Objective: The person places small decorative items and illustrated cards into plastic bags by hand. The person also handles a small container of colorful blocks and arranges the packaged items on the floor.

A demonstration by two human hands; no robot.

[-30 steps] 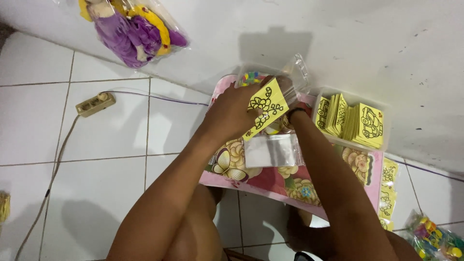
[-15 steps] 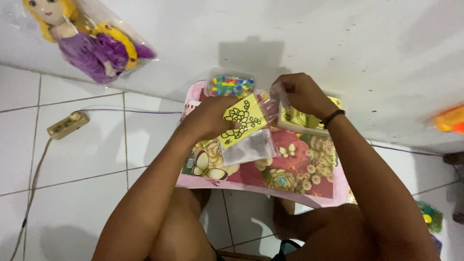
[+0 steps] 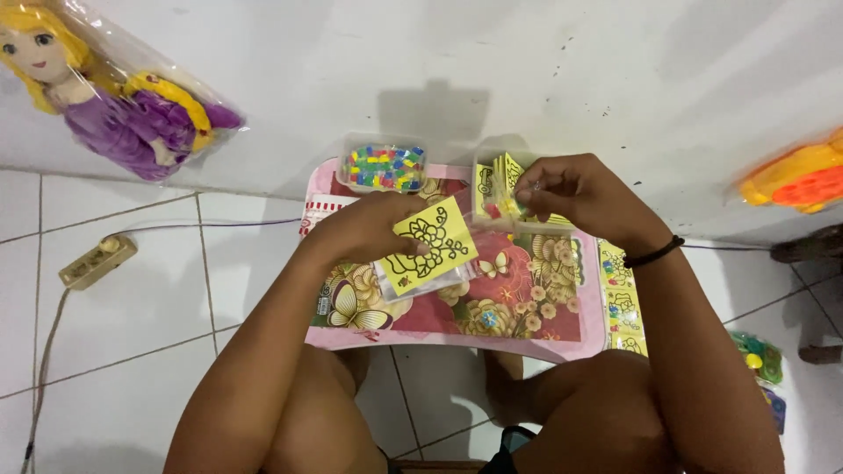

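My left hand (image 3: 364, 230) holds a yellow card with a black flower outline (image 3: 436, 238) and a clear plastic sleeve (image 3: 413, 279) under it, over a small pink floral table (image 3: 527, 307). My right hand (image 3: 571, 189) pinches a small packet with yellow and red bits (image 3: 498, 200) above a clear box of yellow cards (image 3: 492, 175) at the table's back right. A clear box of coloured beads (image 3: 385, 165) stands at the back middle.
A bagged doll in a purple dress (image 3: 123, 105) leans on the white wall at left. A power strip (image 3: 97, 261) with its cable lies on the tiled floor. More yellow cards (image 3: 622, 298) lie right of the table, an orange toy (image 3: 795, 180) farther right.
The view has shifted right and up. My left hand has lowered the yellow card toward the table. My right hand has moved from the card to the box of yellow cards.
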